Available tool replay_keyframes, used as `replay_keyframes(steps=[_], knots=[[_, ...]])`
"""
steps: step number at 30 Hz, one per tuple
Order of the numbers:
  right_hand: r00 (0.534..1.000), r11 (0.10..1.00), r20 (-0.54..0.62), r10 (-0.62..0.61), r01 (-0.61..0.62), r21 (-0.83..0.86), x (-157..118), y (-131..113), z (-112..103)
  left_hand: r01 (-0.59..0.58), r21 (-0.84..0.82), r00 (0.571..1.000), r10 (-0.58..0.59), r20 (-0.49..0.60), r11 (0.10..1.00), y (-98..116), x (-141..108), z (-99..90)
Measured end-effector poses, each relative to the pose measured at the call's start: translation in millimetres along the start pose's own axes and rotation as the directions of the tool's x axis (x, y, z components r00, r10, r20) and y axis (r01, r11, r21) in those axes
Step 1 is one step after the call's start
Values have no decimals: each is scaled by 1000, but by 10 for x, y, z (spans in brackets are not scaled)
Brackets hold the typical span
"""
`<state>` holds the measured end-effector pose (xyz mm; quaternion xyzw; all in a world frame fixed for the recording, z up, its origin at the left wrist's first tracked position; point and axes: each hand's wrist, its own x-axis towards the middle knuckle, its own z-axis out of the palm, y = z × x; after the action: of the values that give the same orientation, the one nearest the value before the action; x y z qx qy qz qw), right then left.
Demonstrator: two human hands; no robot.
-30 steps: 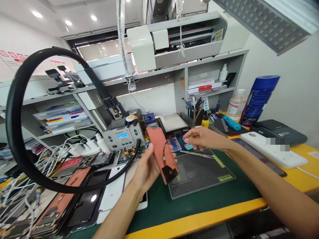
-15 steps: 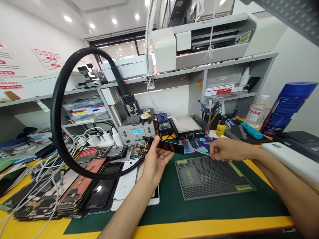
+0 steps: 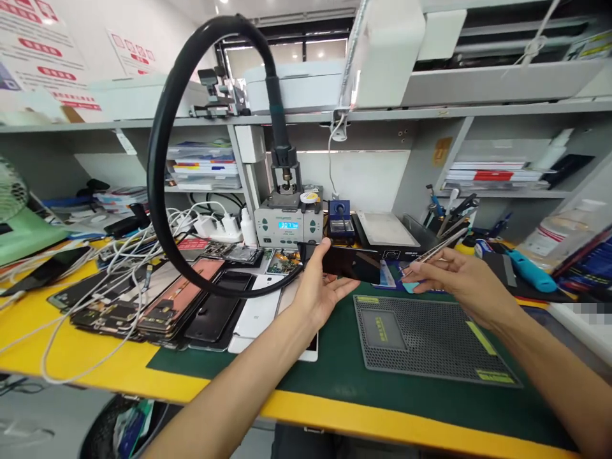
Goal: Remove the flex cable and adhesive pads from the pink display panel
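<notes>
My left hand (image 3: 320, 287) is closed on a dark, glossy smartphone (image 3: 351, 264), thumb on the near end and fingers underneath. The phone is held up at a slant above the bench. A black hose (image 3: 160, 191) loops round in front and ends behind my left wrist, where its tip is hidden. To the right, my right hand (image 3: 452, 274) pinches metal tweezers (image 3: 442, 245), which point up and away from the phone. Below that hand lies a grey perforated mat (image 3: 430, 344) on the green work mat (image 3: 335, 389).
A hot-air station (image 3: 287, 226) with a lit display stands at the back. Several phones and phone parts (image 3: 167, 299) lie on the left among tangled white cables (image 3: 138, 255). A flat heating plate (image 3: 387, 229), a tool holder (image 3: 452, 213) and a clear bottle (image 3: 564, 233) are behind and right.
The view has tilted down and turned left. My right hand has turned over, swinging the tweezers from pointing at the phone to pointing upward. My left hand still holds the phone.
</notes>
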<state>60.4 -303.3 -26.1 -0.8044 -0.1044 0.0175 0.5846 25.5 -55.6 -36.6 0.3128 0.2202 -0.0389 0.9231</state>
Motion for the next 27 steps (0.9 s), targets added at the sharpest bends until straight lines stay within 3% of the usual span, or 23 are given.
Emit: replay_keyframes(steps=[7, 11, 15, 18, 20, 23, 25, 27], knots=[[990, 996, -131, -59, 50, -71, -69, 17, 121, 14, -22, 1000, -14, 2, 1000, -39, 32, -40], [956, 989, -258, -139, 118, -95, -133, -55, 145, -84, -73, 981, 96, 171, 994, -21, -49, 25], [872, 968, -422, -248, 232, -90, -263, -210, 181, -272, -88, 874, 285, 394, 958, -10, -200, 50], [799, 932, -499, -335, 360, -50, -364, -296, 206, -500, 41, 724, 392, 567, 865, -31, -282, -21], [764, 897, -519, -382, 442, -9, -416, -318, 207, -614, 171, 660, 383, 646, 770, -54, -323, -82], [794, 828, -449, -410, 530, 182, -476, -317, 175, -762, 293, 597, 453, 662, 577, -96, -393, -148], [850, 776, -354, -390, 510, 371, -506, -318, 140, -814, 372, 574, 524, 630, 445, -122, -449, -163], [891, 738, -276, -361, 454, 499, -527, -325, 106, -826, 417, 563, 570, 598, 378, -142, -504, -152]])
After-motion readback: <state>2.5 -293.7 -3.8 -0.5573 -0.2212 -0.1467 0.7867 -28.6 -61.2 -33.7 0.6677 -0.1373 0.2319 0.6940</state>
